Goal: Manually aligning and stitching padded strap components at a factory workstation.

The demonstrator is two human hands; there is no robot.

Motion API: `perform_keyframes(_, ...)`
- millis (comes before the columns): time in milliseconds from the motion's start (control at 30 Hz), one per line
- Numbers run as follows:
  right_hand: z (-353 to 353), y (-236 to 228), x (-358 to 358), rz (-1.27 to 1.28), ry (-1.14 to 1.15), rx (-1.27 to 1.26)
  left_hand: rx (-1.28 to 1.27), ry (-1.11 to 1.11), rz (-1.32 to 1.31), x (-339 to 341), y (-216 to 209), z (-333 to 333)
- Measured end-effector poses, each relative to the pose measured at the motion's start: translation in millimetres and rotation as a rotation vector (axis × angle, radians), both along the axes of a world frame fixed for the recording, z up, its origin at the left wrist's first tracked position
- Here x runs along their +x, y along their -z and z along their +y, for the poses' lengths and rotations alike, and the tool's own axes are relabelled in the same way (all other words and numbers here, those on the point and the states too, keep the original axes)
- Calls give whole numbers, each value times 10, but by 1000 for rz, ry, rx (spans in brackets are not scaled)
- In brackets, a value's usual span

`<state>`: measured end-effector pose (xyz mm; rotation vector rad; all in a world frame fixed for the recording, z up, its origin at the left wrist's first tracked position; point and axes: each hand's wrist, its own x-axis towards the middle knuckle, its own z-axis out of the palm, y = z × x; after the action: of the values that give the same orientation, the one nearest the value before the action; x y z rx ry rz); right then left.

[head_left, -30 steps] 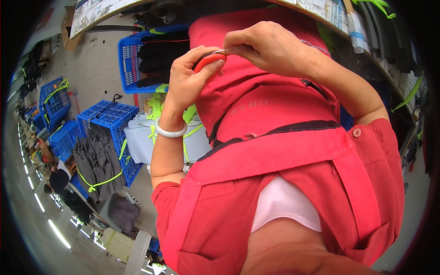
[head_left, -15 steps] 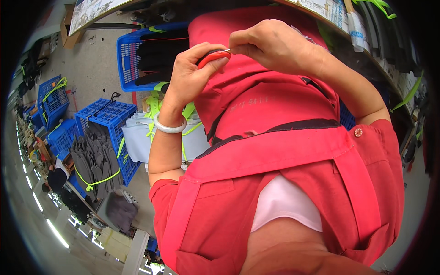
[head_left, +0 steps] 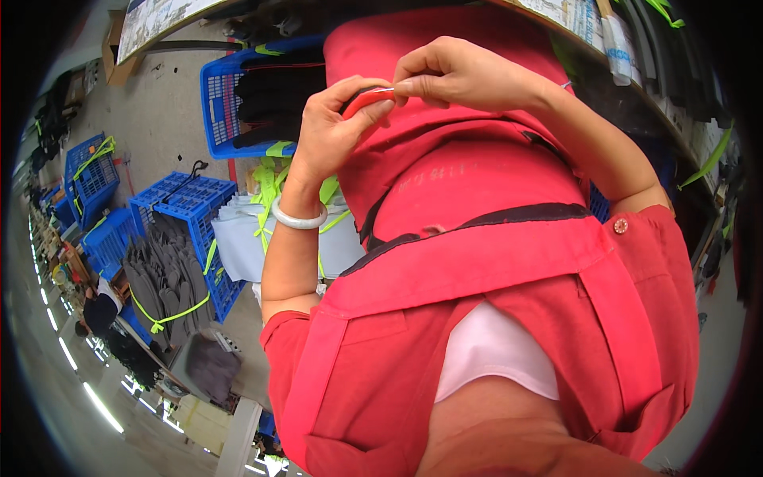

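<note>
Above my red apron [head_left: 461, 187], my left hand [head_left: 319, 131] grips a small red-and-black tool [head_left: 372, 98] with a thin metal tip pointing right. Its exact kind is mostly hidden by the fingers. My right hand [head_left: 457, 78] meets that tip with thumb and forefinger pinched together. Whether something thin is between those fingertips cannot be made out. A pale bangle [head_left: 299, 221] circles my left wrist.
Left of my lap stands a blue crate [head_left: 208, 99] of dark pieces. Further left are another blue crate [head_left: 187, 191], a bundle of grey pieces [head_left: 167, 274] tied with yellow-green strip, and pale sheets [head_left: 250, 242]. A bench edge [head_left: 568, 36] runs along the upper right.
My right hand has turned slightly, so its thumb now shows at the tool's tip. My left hand still holds the tool in nearly the same spot.
</note>
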<state>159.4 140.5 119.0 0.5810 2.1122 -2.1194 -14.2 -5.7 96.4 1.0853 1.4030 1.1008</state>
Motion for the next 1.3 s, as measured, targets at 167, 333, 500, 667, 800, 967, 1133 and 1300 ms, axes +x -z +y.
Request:
perform_keyframes(167, 50, -14, 84, 143, 23, 425, -46, -66, -100, -50, -103, -7)
perform_keyframes(333, -68, -29, 48, 192, 41, 440, -23, -60, -106, -71, -123, -15)
perform_keyframes(500, -107, 18, 49, 198, 48, 421, -27, -65, -156, -67, -130, -20)
perform_keyframes(667, -115, -27, 79, 117, 42, 332, -31, -23, -129, -72, -94, -29)
perform_keyframes(800, -45, -24, 100, 144, 61, 403, -85, -46, -152, -61, -136, -47)
perform_keyframes(967, -104, -98, 51, 233, 31, 599, -37, 17, -92, -2, -74, -51)
perform_keyframes(1133, -118, -149, 50, 173, -24, 610, -32, 32, -76, 10, -45, -58)
perform_keyframes(1300, -156, -164, 56, 71, -95, 743, -2, 61, 43, 55, -39, -57)
